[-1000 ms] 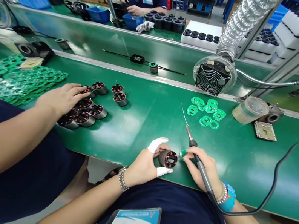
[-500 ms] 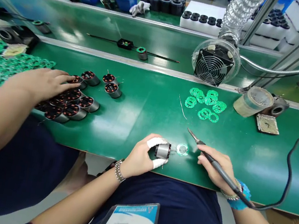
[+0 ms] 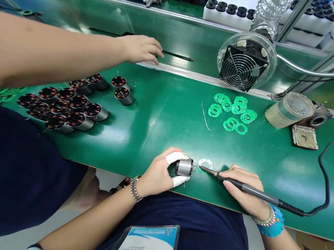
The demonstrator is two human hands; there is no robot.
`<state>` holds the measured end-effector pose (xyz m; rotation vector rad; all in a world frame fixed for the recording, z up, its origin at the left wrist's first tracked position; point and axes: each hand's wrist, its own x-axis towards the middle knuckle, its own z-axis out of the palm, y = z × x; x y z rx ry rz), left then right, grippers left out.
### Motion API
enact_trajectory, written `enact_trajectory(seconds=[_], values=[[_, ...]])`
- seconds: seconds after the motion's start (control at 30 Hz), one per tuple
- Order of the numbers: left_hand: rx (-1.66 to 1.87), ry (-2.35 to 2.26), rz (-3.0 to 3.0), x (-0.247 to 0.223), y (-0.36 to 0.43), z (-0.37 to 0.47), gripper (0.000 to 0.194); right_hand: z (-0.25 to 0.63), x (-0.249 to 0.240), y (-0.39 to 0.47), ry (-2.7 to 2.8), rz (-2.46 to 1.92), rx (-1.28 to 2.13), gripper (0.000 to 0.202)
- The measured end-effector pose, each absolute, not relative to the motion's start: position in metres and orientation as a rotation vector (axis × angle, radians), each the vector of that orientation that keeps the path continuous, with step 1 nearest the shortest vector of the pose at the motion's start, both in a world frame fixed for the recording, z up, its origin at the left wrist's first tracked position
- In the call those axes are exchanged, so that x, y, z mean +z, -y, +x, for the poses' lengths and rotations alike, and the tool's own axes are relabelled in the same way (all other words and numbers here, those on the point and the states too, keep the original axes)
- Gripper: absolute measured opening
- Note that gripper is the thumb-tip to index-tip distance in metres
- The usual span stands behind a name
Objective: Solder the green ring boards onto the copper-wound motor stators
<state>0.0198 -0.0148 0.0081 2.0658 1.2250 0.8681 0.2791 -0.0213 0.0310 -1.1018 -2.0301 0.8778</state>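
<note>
Bench [image 3: 158, 140] is the biggest thing; fan [image 3: 242, 69] is the reference. It hangs on duct [image 3: 274, 10] over the far side, grille facing the hands, probably to pull air off the iron

Cores [image 3: 81, 121] stand well left of fan, mostly packed, open ends up, likely for easy pickup. Co-worker's hand [image 3: 143, 48] is left of fan, above the rail [image 3: 188, 74]; can't tell if touching

Pot [image 3: 287, 113] is right of fan, pad [image 3: 305, 137] on its fan-far side, presumably parked for the iron hand

Iron [image 3: 254, 192] is on the near side of fan. Right hand [image 3: 248, 192] is closed round it pen-style, likely for tip control. Held core [image 3: 184, 167] is near side of fan, slightly left, on its side, clamped between left hand [image 3: 159, 168] thumb and finger. White covers [image 3: 176, 157] on those, maybe against heat. Hands apart

Spare rings [image 3: 238, 107] sit just near side of fan in small overlapping piles. Work ring [image 3: 206, 160] is between held core and iron, tip at it, contact unclear. Core turned sideways probably to aim its lead [image 3: 196, 166] at the ring. Wire [image 3: 204, 113] lies loose, near-left of fan
</note>
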Motion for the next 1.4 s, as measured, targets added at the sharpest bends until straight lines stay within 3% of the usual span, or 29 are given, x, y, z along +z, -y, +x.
enact_trajectory(seconds=[0.77,1.1,1.4], values=[[0.864,-1.239,2.061,0.008,0.016,0.020,0.042,0.280,0.033,0.020,1.975,-1.066,0.928,0.015],[0.866,-1.234,2.054,0.007,0.015,0.021,0.042,0.281,0.020,0.024,1.881,-1.227,0.645,0.017],[0.874,-1.229,1.844,0.013,0.019,0.023,0.046,0.267,0.014,0.018,2.232,-0.880,0.534,0.027]])
